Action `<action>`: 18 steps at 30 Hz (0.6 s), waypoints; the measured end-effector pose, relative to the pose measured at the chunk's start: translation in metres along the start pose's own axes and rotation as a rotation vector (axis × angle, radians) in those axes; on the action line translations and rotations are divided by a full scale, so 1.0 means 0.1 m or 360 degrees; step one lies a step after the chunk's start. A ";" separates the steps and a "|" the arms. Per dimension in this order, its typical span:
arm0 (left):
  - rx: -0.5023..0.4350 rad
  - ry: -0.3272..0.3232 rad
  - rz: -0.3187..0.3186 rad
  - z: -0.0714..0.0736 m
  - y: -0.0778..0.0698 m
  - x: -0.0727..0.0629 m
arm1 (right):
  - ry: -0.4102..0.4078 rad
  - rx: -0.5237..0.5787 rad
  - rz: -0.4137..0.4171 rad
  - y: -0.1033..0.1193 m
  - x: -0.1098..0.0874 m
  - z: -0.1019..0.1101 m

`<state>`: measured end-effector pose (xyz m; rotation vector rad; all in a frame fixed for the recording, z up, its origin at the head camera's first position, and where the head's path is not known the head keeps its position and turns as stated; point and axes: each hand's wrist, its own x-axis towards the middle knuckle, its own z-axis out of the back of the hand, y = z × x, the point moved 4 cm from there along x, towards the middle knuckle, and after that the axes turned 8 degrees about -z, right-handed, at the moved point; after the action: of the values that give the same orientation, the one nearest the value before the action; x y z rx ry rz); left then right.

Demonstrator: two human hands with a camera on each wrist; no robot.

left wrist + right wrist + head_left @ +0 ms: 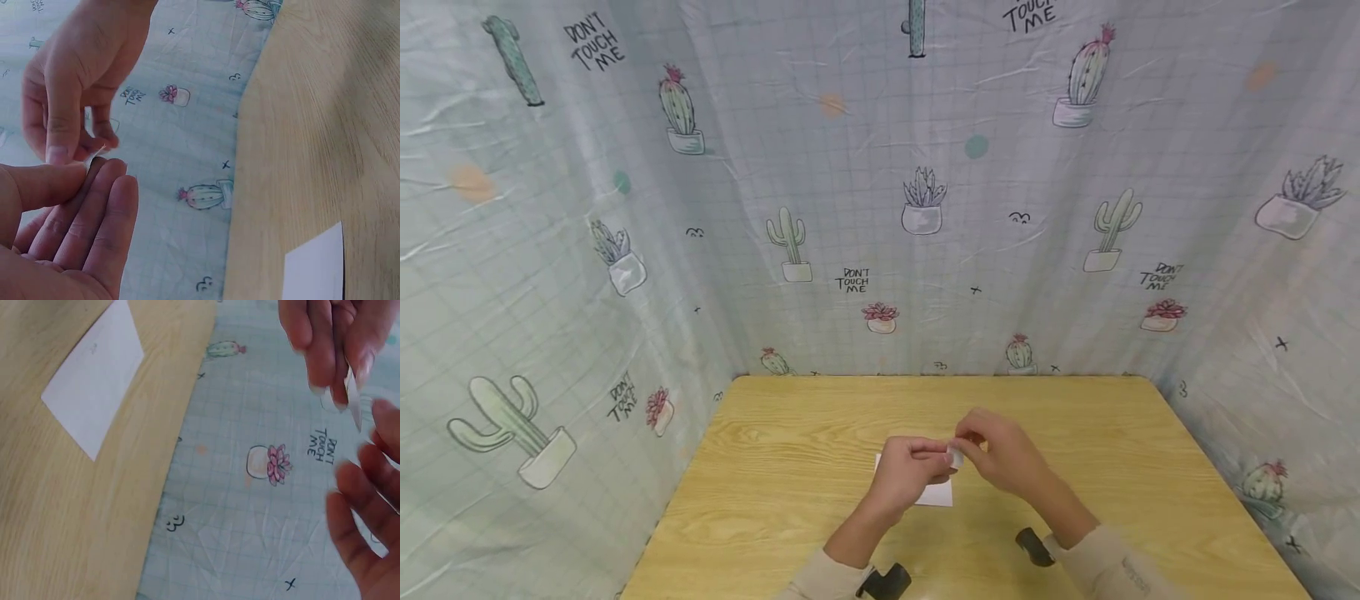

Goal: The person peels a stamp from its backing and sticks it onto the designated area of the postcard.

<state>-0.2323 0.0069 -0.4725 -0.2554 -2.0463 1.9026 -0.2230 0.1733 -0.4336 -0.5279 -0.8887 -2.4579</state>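
My left hand (906, 475) pinches a small thin white piece (352, 400), perhaps paper, between thumb and fingers, above the table. Its tip sticks out past the fingertips in the right wrist view. My right hand (1003, 454) comes in from the right, its bent thumb and fingers right at that piece. In the left wrist view the right thumb (59, 150) overlaps the left thumb's tip; I cannot tell whether the right fingers grip the piece. Below the hands, a white sheet of paper (934, 496) lies on the table, partly hidden by the left hand in the head view.
The wood-grain table (775, 483) stretches around the paper. A curtain (850, 167) printed with cacti hangs behind the table and along both sides. Black wrist devices (887, 581) sit at both sleeves.
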 end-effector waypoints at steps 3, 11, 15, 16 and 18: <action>-0.0006 -0.0061 0.0000 0.01 0.01 0.01 | -0.0269 -0.0063 0.0200 0.06 -0.06 0.00; -0.0067 -0.0132 0.0025 0.07 0.00 0.00 | -0.0395 -0.0142 0.0408 0.13 -0.16 -0.11; -0.0062 -0.0131 0.0044 0.08 -0.01 -0.01 | -0.0431 -0.0144 0.0393 0.13 -0.18 -0.16; -0.0061 -0.0128 0.0046 0.08 -0.02 -0.02 | -0.0444 -0.0146 0.0398 0.12 -0.18 -0.16; -0.0059 -0.0119 0.0044 0.07 -0.03 -0.03 | -0.0468 -0.0136 0.0412 0.13 -0.19 -0.17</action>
<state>-0.2319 -0.0011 -0.4701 -0.2262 -2.1384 1.9194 -0.2042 0.1587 -0.4490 -0.9892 -0.7712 -2.2230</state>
